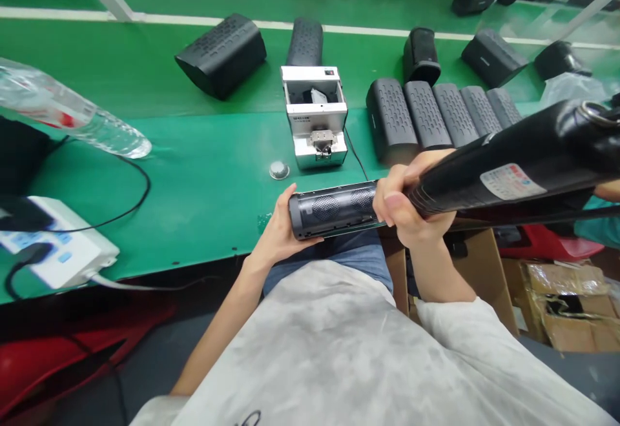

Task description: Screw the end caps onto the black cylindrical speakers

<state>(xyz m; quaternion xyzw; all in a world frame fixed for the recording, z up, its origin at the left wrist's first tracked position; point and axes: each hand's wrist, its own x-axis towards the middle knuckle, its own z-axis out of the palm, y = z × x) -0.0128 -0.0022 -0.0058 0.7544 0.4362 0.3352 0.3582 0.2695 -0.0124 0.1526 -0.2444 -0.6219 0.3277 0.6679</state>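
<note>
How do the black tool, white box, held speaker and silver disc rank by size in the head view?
1. Black tool (nearness to the camera exaggerates it)
2. White box
3. Speaker, partly covered
4. Silver disc

No legible print on tool sticker (512, 182)

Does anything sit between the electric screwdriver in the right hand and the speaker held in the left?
Nothing visible does. The left hand grips the speaker at one end; the right hand, wrapped round the electric screwdriver, lies against its other end and hides the tool's tip.
</note>
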